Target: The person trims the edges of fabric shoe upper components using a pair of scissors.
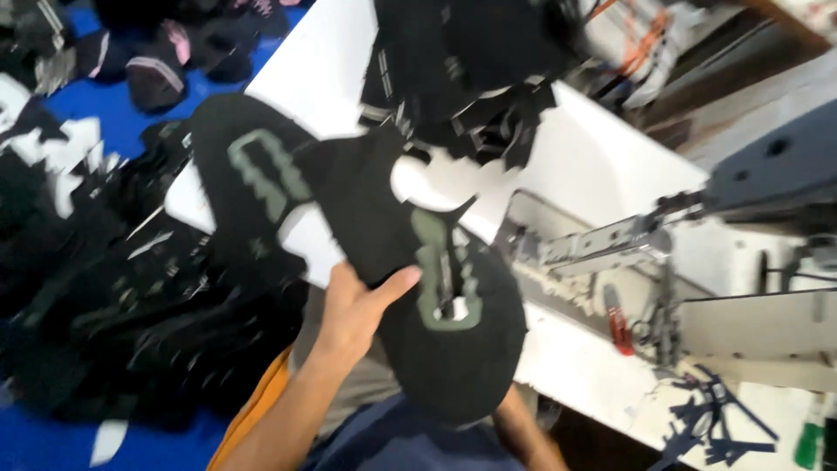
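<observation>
My left hand point(357, 305) grips a black fabric shoe-upper piece point(384, 235) at its middle, with the thumb lying across the front. The piece spreads into two lobes. Each lobe carries a grey-green patch, one at the upper left point(261, 170) and one at the lower right point(445, 288). My right forearm point(526, 433) rises from the bottom edge under the lower lobe. The fabric hides that hand, so its hold cannot be made out.
A white worktable point(602, 157) carries a heap of black cut pieces point(471, 70) at the back. A sewing machine point(610, 244) stands at the right with a red-handled tool point(619, 331) beside it. More black pieces point(131, 305) lie piled on the blue surface at the left.
</observation>
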